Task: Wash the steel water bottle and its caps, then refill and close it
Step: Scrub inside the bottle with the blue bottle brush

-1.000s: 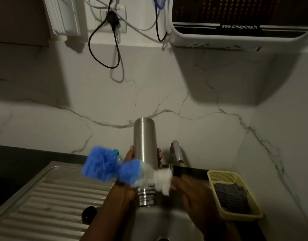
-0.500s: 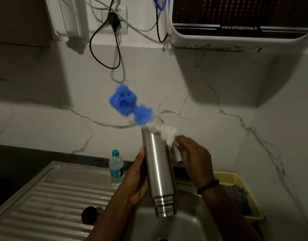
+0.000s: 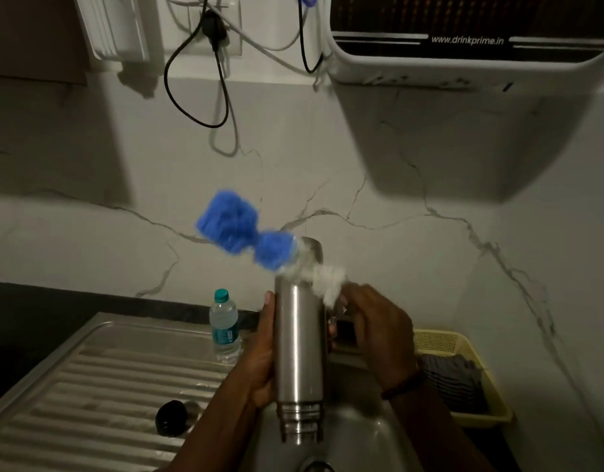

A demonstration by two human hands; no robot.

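Observation:
My left hand (image 3: pixel 261 362) grips the steel water bottle (image 3: pixel 299 349) around its middle and holds it over the sink, threaded mouth end pointing down and closed base up. My right hand (image 3: pixel 379 328) holds a bottle brush with blue (image 3: pixel 237 229) and white bristles (image 3: pixel 328 284); the brush lies across the bottle's upper end, blurred by motion. A dark round cap (image 3: pixel 171 417) lies on the steel drainboard (image 3: pixel 89 386) to the left.
A small plastic water bottle with a green cap (image 3: pixel 224 327) stands at the back of the drainboard. The tap (image 3: pixel 333 321) is just behind the steel bottle. A yellow basket (image 3: pixel 464 379) with a dark cloth sits right. The sink basin (image 3: pixel 355 441) lies below; a water purifier (image 3: pixel 464 39) hangs above.
The brush went from the bottle's lower half up to its top end and keeps rubbing there. The bottle has come upright from a slight tilt; my right hand moved a little lower.

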